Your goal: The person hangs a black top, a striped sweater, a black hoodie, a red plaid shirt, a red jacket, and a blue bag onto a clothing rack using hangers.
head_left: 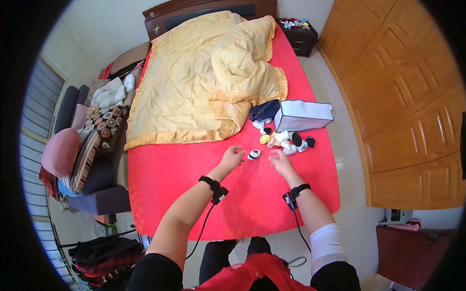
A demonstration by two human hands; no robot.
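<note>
A small rolled black-and-white bundle, which looks like a balled sock [254,154], lies on the red bed cover [184,179] between my two hands. My left hand [234,157] is just left of it, fingers loosely bent and apart, holding nothing. On the other side, my right hand [280,160] hovers with its fingers apart, also empty. Neither hand appears to touch the bundle. Beyond my right hand is a loose heap of white, black and yellow socks [286,140]. Each wrist wears a black strap with a small cabled device.
Behind the socks, a white fabric storage box [303,116] with dark edging stands beside dark folded cloth [264,110]. A yellow quilt [189,82] covers the far bed. Cushions and clothes crowd a sofa [97,200] at left; wooden wardrobes [403,106] line the right.
</note>
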